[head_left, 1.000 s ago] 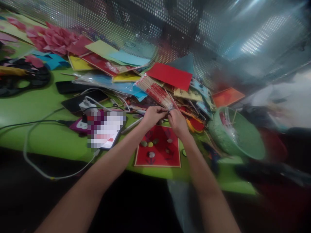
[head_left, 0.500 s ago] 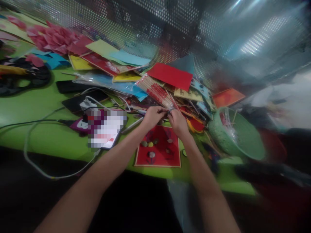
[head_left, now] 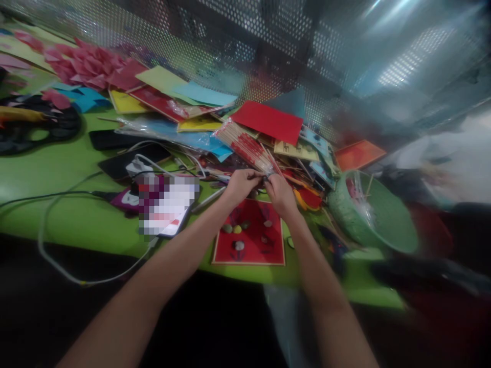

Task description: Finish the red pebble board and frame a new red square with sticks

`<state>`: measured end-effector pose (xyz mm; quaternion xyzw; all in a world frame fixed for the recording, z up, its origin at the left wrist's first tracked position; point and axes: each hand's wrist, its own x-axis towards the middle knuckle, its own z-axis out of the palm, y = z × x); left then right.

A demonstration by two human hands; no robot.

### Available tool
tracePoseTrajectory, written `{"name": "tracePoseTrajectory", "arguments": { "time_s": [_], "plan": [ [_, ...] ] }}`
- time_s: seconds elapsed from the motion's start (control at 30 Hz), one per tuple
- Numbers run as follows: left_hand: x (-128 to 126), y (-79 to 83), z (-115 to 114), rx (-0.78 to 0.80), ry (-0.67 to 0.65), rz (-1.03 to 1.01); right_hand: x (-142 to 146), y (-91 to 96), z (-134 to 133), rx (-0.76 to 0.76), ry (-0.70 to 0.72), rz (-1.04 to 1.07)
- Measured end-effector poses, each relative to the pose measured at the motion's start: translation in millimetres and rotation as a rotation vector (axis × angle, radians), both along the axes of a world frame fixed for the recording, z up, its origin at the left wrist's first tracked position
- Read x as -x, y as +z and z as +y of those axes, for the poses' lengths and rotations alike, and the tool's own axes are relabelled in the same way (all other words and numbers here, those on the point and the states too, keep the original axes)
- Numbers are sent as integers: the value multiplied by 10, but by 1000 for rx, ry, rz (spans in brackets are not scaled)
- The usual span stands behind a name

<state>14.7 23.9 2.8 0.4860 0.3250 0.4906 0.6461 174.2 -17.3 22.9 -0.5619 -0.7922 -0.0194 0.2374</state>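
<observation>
My left hand (head_left: 242,185) and my right hand (head_left: 279,190) meet just beyond the top edge of a red square board (head_left: 253,253). Fingers of both hands are pinched close together around something small and dark that I cannot make out. On the board, which has a pale border, lie several pebbles: a yellow one (head_left: 237,229), a pale one (head_left: 239,245) and others, with dark drawn marks beside them. Just past my fingertips rests a bundle of red-tipped sticks (head_left: 245,145) in clear wrapping.
Left of my forearm lie a lit phone (head_left: 171,207) and a white cable (head_left: 46,245). Coloured paper, such as a red sheet (head_left: 268,120), is piled behind. A green basket (head_left: 378,214) stands at the right. Pink paper flowers (head_left: 86,61) sit far left.
Hardly anything differs. Both hands keep their pinched position above the board, and the view has shifted very slightly.
</observation>
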Motion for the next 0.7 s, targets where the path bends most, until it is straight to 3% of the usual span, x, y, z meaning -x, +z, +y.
{"name": "tracePoseTrajectory", "arguments": {
  "time_s": [0.4,0.7],
  "plan": [
    [10,109,-61,146,-66,-152,-19,43,-4,62,4,258],
    [39,126,-76,153,-81,-57,-3,65,-26,77,-2,257]
  ]
}}
